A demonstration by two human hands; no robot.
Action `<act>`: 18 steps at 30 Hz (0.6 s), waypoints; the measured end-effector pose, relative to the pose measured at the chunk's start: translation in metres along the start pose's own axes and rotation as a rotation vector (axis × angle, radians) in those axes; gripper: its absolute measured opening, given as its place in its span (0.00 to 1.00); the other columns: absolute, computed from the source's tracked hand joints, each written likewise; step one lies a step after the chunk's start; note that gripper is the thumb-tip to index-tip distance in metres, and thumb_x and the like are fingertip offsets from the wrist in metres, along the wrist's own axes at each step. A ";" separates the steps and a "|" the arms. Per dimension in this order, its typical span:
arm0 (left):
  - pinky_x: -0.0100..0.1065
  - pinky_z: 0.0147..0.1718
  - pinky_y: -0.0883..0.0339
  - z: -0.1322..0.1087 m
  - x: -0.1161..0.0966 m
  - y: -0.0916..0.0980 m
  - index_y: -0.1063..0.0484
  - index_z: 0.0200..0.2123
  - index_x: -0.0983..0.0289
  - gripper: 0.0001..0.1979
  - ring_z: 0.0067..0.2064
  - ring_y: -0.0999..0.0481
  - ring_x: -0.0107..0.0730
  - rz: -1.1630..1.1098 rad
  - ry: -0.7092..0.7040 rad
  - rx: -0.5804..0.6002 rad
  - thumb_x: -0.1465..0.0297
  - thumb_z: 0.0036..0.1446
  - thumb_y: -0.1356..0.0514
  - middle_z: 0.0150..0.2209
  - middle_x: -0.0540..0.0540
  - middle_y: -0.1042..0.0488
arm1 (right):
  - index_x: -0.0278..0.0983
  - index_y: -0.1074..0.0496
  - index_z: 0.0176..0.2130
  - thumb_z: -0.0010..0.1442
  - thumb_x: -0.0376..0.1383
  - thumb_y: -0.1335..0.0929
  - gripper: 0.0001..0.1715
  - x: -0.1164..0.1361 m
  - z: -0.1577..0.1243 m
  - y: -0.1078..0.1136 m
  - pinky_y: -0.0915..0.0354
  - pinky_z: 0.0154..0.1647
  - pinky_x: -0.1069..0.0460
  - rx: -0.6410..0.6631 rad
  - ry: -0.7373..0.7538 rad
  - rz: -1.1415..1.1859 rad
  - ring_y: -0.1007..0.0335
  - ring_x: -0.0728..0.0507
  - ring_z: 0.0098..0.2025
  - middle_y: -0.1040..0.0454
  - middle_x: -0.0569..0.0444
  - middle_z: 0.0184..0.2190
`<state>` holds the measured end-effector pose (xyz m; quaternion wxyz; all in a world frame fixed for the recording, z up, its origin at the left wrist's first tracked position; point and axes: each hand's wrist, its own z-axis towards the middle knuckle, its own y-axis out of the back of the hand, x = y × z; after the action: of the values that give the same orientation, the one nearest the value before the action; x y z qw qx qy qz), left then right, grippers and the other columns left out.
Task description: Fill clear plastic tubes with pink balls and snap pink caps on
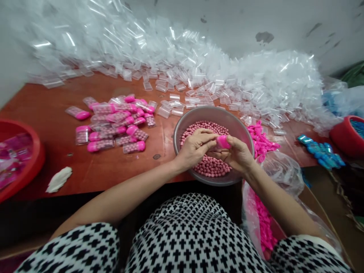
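Over a grey bowl (247, 138), my two hands meet on a small clear container with a bright pink cap (223, 141). My left hand (195, 148) closes its fingers on the container's left end. On the other side my right hand (239, 153) pinches the pink cap between thumb and fingers. Much of the clear body is hidden by the fingers. Round pink beads (212, 167) partly fill the bowl beneath. To the left lies a group of bead-filled containers with pink caps (101, 145). Loose pink caps (259, 139) are heaped beside the bowl's right rim.
A large pile of clear plastic sleeves (199, 57) covers the back of the table (153, 170). Red tubs stand left (36, 151) and right (345, 138). Blue packets (322, 151), a white scrap (59, 179) and a bag of pink pieces (264, 223) are nearby.
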<state>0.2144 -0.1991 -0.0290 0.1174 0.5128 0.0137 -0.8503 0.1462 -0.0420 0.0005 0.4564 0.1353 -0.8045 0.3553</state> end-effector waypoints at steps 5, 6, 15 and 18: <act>0.40 0.54 0.31 -0.003 0.000 0.042 0.20 0.46 0.64 0.14 0.50 0.23 0.39 0.069 0.057 -0.189 0.65 0.62 0.40 0.47 0.59 0.19 | 0.40 0.23 0.45 0.45 0.59 0.24 0.35 0.008 0.004 0.002 0.28 0.55 0.39 0.069 0.053 -0.098 0.22 0.37 0.50 0.19 0.48 0.47; 0.40 0.53 0.30 -0.005 0.003 0.058 0.20 0.46 0.65 0.15 0.50 0.22 0.40 0.125 0.089 -0.260 0.64 0.62 0.40 0.48 0.59 0.19 | 0.40 0.23 0.45 0.45 0.58 0.23 0.35 0.009 0.005 0.005 0.26 0.53 0.42 0.062 0.063 -0.124 0.22 0.38 0.50 0.20 0.47 0.47; 0.46 0.60 0.40 -0.004 0.053 0.177 0.21 0.47 0.65 0.17 0.55 0.28 0.48 1.080 0.344 -0.213 0.66 0.61 0.45 0.48 0.63 0.21 | 0.38 0.21 0.40 0.50 0.47 0.22 0.21 0.006 0.012 0.025 0.24 0.37 0.52 -0.059 0.056 -0.278 0.20 0.46 0.36 0.18 0.48 0.40; 0.49 0.57 0.39 0.023 0.064 0.167 0.25 0.52 0.67 0.20 0.57 0.30 0.53 1.228 0.430 -0.055 0.66 0.65 0.50 0.52 0.67 0.25 | 0.38 0.21 0.41 0.51 0.47 0.22 0.20 0.006 0.015 0.027 0.25 0.37 0.51 -0.076 0.070 -0.314 0.21 0.45 0.35 0.18 0.47 0.40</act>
<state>0.2015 -0.3769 -0.0579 0.5899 0.5829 -0.2371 -0.5060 0.1186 -0.0328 -0.0116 0.5388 0.2296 -0.7698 0.2536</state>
